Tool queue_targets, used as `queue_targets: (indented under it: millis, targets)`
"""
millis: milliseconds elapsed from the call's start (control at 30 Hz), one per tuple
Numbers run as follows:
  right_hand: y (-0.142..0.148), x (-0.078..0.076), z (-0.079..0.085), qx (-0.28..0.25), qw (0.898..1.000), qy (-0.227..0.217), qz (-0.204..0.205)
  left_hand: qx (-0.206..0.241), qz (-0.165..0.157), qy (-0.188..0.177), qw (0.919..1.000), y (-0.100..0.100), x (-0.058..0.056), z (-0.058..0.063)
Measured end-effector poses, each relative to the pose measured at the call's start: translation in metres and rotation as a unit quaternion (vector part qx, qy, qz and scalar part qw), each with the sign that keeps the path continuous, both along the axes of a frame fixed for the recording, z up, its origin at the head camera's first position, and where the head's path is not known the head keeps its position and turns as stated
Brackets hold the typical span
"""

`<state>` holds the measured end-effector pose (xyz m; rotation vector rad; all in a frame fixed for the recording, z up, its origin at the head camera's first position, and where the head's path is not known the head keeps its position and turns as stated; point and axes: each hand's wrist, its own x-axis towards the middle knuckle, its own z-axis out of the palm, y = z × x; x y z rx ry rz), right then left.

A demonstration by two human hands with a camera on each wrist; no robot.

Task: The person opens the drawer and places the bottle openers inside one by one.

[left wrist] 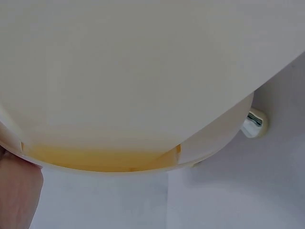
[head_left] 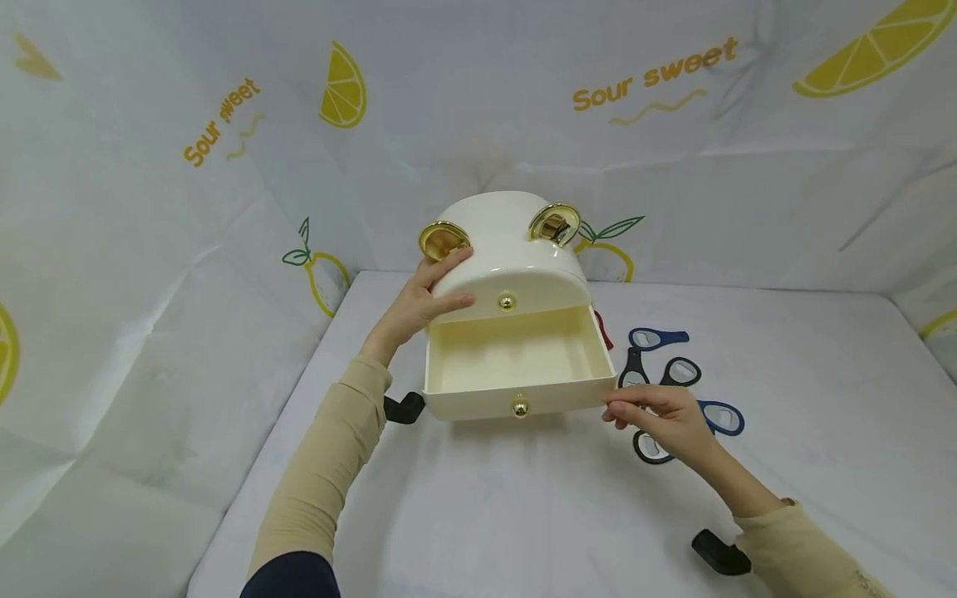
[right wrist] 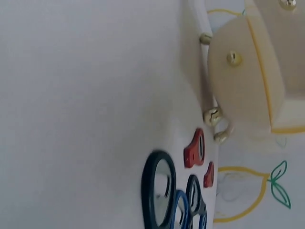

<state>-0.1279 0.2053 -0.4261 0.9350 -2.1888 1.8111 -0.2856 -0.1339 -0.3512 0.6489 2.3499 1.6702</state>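
White lemon-print cloth [head_left: 449, 91] backs a white-covered table [head_left: 478, 515]; at 12 o'clock stands an ivory box [head_left: 501, 220], its lower drawer [head_left: 478, 404] slid out.
Your left hand [head_left: 421, 303], fingers spread, rests against the box's 9 o'clock side; your right hand [head_left: 665, 415], thumb and fingertips nearly together, pinches the drawer's front corner at 4 o'clock. The step looks like working the drawer with the box steadied; the next move likely calls for a firm left brace and straight guiding. Magnifier-like pieces [head_left: 658, 338] lie near, around 3 o'clock.

Beige slvs [head_left: 317, 469], navy upper L slv [head_left: 293, 575]
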Motion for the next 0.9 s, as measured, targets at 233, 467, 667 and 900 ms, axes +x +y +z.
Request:
queue_targets:
  millis: [233, 467, 667, 900]
  targets:
    - [0.04, -0.003, -0.012, 0.037, 0.995, 0.022, -0.095, -0.001, 0.003, 0.002, 1.0, -0.001, 0.001, -0.001]
    - [0.094, -0.012, -0.049, 0.044, 0.978, -0.023, -0.203, -0.009, 0.009, -0.006, 0.9999, 0.002, 0.003, 0.004]
    - [0.106, 0.004, -0.023, 0.115, 0.951, -0.044, -0.285, -0.005, 0.001, -0.009, 0.9999, 0.005, 0.014, 0.016]
    - [0.127, 0.006, -0.034, 0.176, 0.927, -0.064, -0.324, -0.004, 0.007, 0.0, 1.0, 0.003, 0.007, 0.007]
